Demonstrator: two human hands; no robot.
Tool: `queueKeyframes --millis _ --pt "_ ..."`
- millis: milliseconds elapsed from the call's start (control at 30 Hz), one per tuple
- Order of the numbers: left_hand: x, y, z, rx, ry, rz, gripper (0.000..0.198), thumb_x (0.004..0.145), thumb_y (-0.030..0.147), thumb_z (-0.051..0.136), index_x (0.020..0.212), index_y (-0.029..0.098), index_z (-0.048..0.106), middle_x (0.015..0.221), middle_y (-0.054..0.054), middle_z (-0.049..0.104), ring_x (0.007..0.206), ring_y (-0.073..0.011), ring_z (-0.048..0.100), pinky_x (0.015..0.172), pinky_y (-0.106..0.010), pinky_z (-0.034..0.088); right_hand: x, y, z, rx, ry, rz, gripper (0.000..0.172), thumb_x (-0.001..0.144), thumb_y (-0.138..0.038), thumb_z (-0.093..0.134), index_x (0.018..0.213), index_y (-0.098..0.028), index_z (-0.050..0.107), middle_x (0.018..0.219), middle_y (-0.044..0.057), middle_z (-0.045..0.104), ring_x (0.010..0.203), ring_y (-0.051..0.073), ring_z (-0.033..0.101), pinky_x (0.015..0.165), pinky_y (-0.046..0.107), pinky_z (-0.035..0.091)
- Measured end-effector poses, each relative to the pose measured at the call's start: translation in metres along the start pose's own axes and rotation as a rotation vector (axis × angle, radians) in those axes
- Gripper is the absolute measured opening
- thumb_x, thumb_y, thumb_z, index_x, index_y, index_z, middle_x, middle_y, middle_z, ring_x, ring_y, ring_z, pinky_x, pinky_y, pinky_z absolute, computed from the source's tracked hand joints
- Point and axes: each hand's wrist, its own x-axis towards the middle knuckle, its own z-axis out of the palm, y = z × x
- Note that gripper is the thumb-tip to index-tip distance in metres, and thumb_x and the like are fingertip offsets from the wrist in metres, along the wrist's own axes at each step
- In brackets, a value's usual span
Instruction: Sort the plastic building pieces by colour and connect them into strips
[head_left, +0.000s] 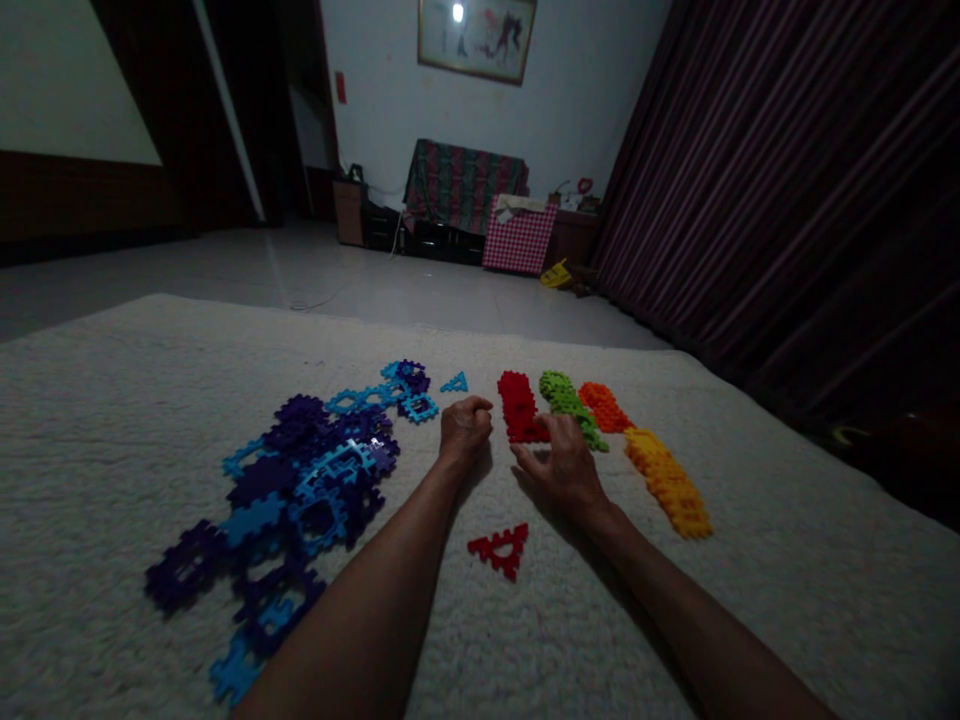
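Observation:
My left hand (466,428) is closed in a fist just above the pale blanket; whatever it may hold is hidden. Curled at the near end of a row of red interlocking plastic tiles (519,400), my right hand (564,462) has its thumb and fingers around the last red tile. A loose red triangular tile (501,550) lies nearer to me, between my forearms. Beyond my left fist is a small light-blue triangular tile (455,383). Right of the red row run overlapping rows of green tiles (566,400), orange tiles (604,406) and yellow tiles (667,482).
A loose heap of dark-purple tiles (262,480) and light-blue tiles (255,520) spreads left of my left arm. All lie on a cream blanket (187,370). Past its edge are a tiled floor (450,295), a cloth-covered low cabinet (465,190) and a dark curtain (720,200) at right.

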Motion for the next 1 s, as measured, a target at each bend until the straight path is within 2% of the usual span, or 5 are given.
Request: queueKeyframes --millis 200,367,533,733,1000 --pt "0.003 -0.005 0.003 0.003 -0.005 -0.004 0.034 0.078 0.015 0.048 0.096 0.018 0.077 0.085 -0.004 0.077 0.076 -0.0149 0.072 0.074 -0.024 0.055 -0.034 -0.035 -0.045 0.242 -0.56 -0.098 0.037 0.076 -0.032 0.069 0.109 -0.019 0.058 0.106 0.006 0.056 0.091 0.018 0.055 0.082 0.031 0.046" --pt "0.004 -0.007 0.004 -0.004 -0.009 0.002 0.034 0.077 0.015 0.048 0.095 0.018 0.077 0.082 -0.004 0.077 0.074 -0.0154 0.072 0.074 -0.025 0.056 -0.05 -0.053 -0.064 0.209 -0.761 -0.219 0.038 0.068 -0.017 0.069 0.104 -0.024 0.059 0.111 0.004 0.053 0.1 0.019 0.051 0.084 0.03 0.044" --pt "0.004 -0.009 0.006 -0.009 0.01 0.021 0.033 0.078 0.014 0.048 0.094 0.018 0.077 0.085 -0.005 0.077 0.079 -0.0164 0.072 0.078 -0.027 0.056 -0.05 -0.06 -0.064 0.169 -0.752 -0.315 0.014 0.087 -0.02 0.053 0.098 -0.023 0.061 0.102 0.004 0.056 0.093 0.018 0.052 0.082 0.029 0.044" --pt "0.004 -0.009 0.006 0.002 0.019 0.036 0.032 0.078 0.013 0.049 0.093 0.017 0.077 0.086 -0.005 0.077 0.079 -0.0158 0.072 0.078 -0.026 0.055 -0.032 -0.036 -0.054 0.148 -0.628 -0.172 0.029 0.1 -0.033 0.034 0.091 -0.02 0.059 0.088 0.004 0.06 0.077 0.016 0.054 0.075 0.03 0.043" --pt "0.002 -0.005 0.004 -0.014 0.013 0.007 0.032 0.078 0.013 0.05 0.093 0.018 0.077 0.086 -0.005 0.077 0.08 -0.0167 0.072 0.081 -0.027 0.055 -0.018 0.012 -0.057 0.018 -0.433 -0.024 0.032 0.094 -0.03 0.045 0.121 -0.02 0.058 0.115 0.011 0.061 0.104 0.023 0.057 0.095 0.038 0.043"
